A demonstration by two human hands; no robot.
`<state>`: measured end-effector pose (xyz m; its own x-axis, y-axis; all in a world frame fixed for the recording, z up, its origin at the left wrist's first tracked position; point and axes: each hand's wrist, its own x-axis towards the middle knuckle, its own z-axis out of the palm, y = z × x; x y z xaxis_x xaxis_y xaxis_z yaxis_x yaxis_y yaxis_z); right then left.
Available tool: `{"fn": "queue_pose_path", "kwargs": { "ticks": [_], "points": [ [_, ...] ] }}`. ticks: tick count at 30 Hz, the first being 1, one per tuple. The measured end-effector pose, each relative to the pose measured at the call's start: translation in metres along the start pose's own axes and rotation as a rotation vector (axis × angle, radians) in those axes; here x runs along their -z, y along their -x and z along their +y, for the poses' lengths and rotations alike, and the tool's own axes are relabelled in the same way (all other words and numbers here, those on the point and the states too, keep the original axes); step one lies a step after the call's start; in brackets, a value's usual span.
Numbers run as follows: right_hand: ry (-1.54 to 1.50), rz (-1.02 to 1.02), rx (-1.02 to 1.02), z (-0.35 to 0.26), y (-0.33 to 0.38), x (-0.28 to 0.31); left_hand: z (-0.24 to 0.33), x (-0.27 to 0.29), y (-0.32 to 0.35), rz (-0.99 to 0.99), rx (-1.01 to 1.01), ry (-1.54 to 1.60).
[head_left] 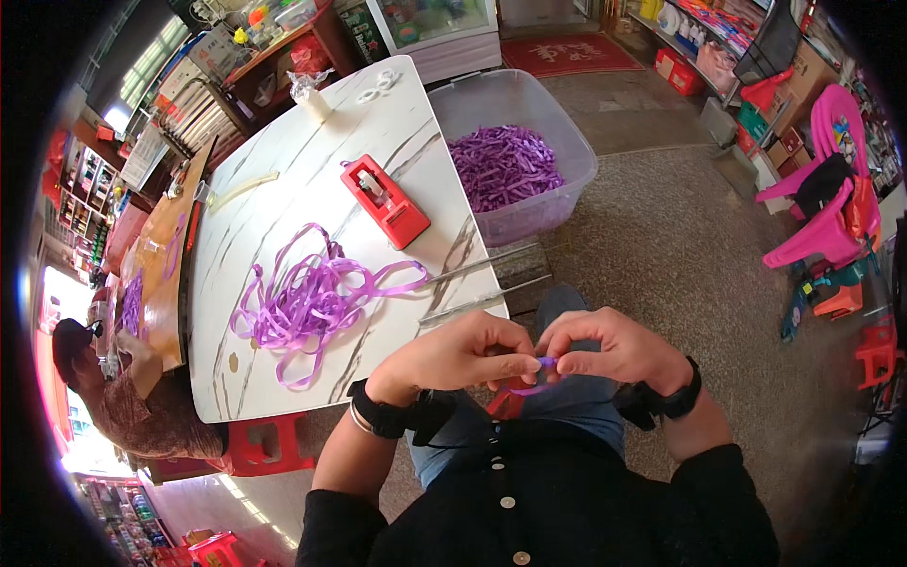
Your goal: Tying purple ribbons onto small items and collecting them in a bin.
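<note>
Just past a black shirt (586,506), pinching purple ribbon (547,362)

Clamps it near, over the lap (590,420), with thumbs and fingers of left hand (463,352) and right hand (619,350). Looks partway along, judging by heaped purple strips (505,165) in the clear tub (569,184), far right, and a loose tangle (316,304) remaining on the table (397,109), left.

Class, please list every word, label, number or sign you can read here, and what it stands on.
Red floor mat: pale characters, not quoted here.
Dark green carton beside the fridge: pale lettering, not quoted here.
Packages at upper right: any print too small or blurred to read.
</note>
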<state>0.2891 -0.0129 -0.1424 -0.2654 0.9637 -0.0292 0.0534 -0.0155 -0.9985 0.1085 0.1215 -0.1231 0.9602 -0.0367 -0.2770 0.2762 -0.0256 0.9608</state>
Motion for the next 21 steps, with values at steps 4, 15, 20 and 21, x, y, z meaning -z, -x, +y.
{"fn": "queue_pose_path", "kwargs": {
  "ticks": [4, 15, 20, 21],
  "points": [
    [-0.255, -0.048, -0.166, -0.003, -0.002, -0.004, 0.002, 0.003, 0.000, -0.032, -0.028, -0.060],
    [-0.049, 0.655, -0.166, 0.031, 0.018, 0.035, 0.065, -0.024, 0.033, -0.116, -0.838, -0.377],
    [-0.015, 0.773, -0.014, 0.095, -0.029, 0.041, 0.054, -0.059, 0.041, 0.004, -1.331, -0.433],
    [-0.076, 0.729, -0.011, 0.107, -0.038, 0.042, 0.050, -0.060, 0.040, 0.174, -1.404, -0.401]
  ]
}}
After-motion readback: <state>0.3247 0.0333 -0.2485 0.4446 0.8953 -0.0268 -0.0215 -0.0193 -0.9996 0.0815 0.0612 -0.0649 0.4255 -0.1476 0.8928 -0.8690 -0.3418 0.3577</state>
